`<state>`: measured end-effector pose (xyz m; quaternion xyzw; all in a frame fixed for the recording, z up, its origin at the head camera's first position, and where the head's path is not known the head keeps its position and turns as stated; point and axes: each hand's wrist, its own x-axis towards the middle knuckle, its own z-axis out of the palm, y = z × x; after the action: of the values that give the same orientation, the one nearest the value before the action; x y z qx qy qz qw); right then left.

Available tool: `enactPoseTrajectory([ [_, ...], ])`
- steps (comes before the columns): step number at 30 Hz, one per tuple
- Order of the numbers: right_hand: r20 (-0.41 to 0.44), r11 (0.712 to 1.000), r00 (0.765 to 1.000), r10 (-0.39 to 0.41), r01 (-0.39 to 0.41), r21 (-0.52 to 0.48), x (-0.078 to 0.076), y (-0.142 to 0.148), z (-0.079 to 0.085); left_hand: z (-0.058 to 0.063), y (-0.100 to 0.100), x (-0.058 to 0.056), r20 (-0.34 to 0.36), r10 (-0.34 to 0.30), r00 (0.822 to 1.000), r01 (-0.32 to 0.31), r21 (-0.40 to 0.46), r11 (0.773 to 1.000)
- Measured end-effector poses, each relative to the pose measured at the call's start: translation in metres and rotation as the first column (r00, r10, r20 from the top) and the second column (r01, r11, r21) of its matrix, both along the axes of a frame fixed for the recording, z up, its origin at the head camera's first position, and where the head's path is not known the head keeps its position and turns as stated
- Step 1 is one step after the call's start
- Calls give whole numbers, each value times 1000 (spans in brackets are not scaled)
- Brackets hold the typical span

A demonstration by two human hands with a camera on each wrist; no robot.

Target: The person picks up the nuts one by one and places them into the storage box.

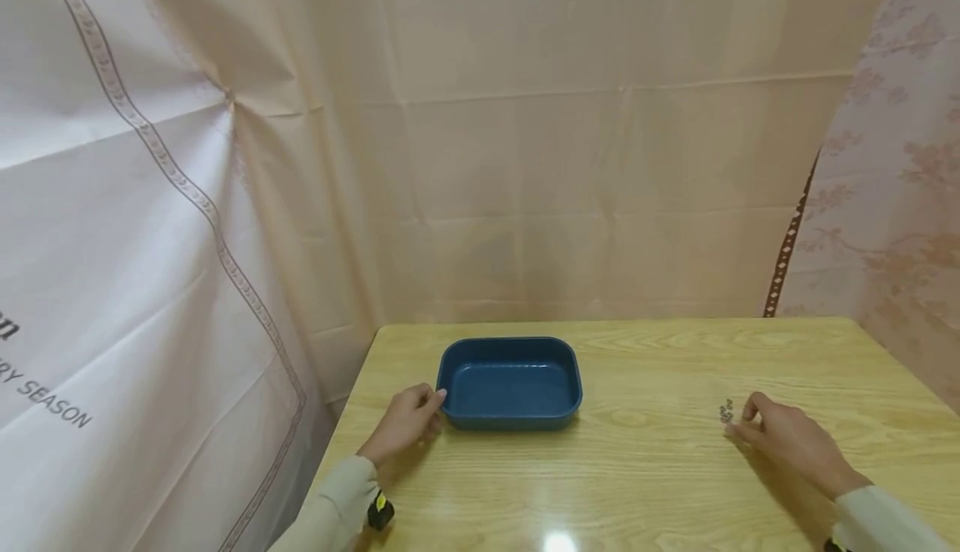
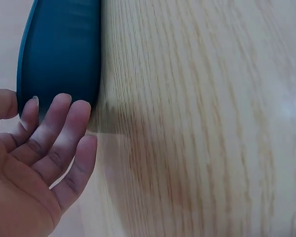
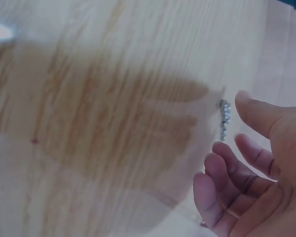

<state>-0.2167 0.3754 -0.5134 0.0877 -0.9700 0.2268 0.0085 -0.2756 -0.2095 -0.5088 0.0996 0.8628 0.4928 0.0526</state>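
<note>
A deep blue rectangular dish (image 1: 510, 423) with rounded corners sits on the wooden table, nothing inside it. At its near left corner my left hand (image 1: 408, 419) holds the rim, the thumb at the edge and the fingertips against the outer wall (image 2: 64, 54). To the right, a little cluster of tiny shiny metal pieces (image 1: 726, 410) lies on the tabletop. My right hand (image 1: 795, 444) is right beside this cluster, thumb and fingers apart. From the right wrist, the metal pieces (image 3: 225, 118) show just past the fingertips, bunched in a short row.
The wood-grain table (image 1: 645, 485) has its back edge against a beige cloth (image 1: 525, 160). White printed cloth (image 1: 150, 285) hangs at the left, and a pink floral one (image 1: 900, 160) at the right. A bright light reflection shows near the front.
</note>
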Motion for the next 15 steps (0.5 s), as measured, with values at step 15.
enactPoseTrajectory([
  [15,91,998,996,21,-15,-66,-8,9,-5,-3,-2,0,23,-13,1000,12,43,999],
])
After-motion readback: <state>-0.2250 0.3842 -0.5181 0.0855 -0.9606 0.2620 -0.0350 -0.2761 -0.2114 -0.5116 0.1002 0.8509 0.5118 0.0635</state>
